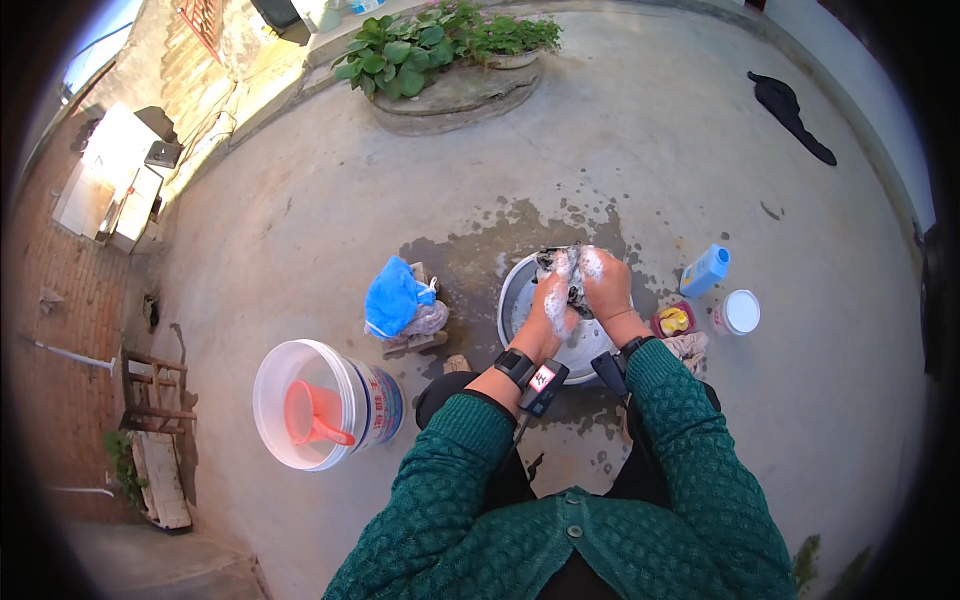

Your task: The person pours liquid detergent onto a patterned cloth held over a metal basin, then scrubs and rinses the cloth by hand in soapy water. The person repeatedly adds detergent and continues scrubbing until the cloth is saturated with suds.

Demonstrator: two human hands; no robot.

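Note:
Before me on the wet concrete stands a round metal basin [510,300] with whitish, sudsy water. Over its far part my left hand [553,300] and my right hand [602,281], both with foam on them, grip a dark, soapy cloth [576,289] between them. The hands are close together, knuckles up. Part of the cloth is hidden under the fingers, and its kind cannot be told. A piece of it shows at the basin's far rim, beside my left hand.
Left of the basin, a blue cloth [394,296] lies on a low stool; nearer stands a white bucket [262,405] with a pink dipper [300,412]. To the right are a blue bottle [703,271], a lidded tub [739,312], a red soap dish [673,320] and a crumpled pale cloth [688,348].

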